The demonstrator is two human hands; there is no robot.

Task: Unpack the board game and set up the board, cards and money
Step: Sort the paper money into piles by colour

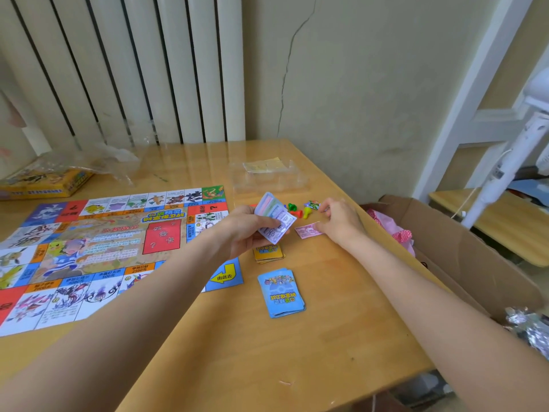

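The colourful game board (98, 251) lies unfolded on the left of the wooden table (326, 337). My left hand (246, 230) grips a fanned wad of purple-blue play money (274, 218) above the board's right edge. My right hand (338, 221) rests its fingers on a pink banknote (307, 231) lying flat on the table. A blue card deck (280, 292) sits near the table's middle, and a yellow card deck (267, 254) lies just under my left hand. Small plastic pawns (300, 211) in green, red and yellow stand behind the money.
A clear plastic tray (267, 176) with a paper slip sits at the back. The yellow game box (44, 182) and crumpled plastic wrap (98, 162) are at the far left. An open cardboard box (463, 248) stands beside the table's right edge.
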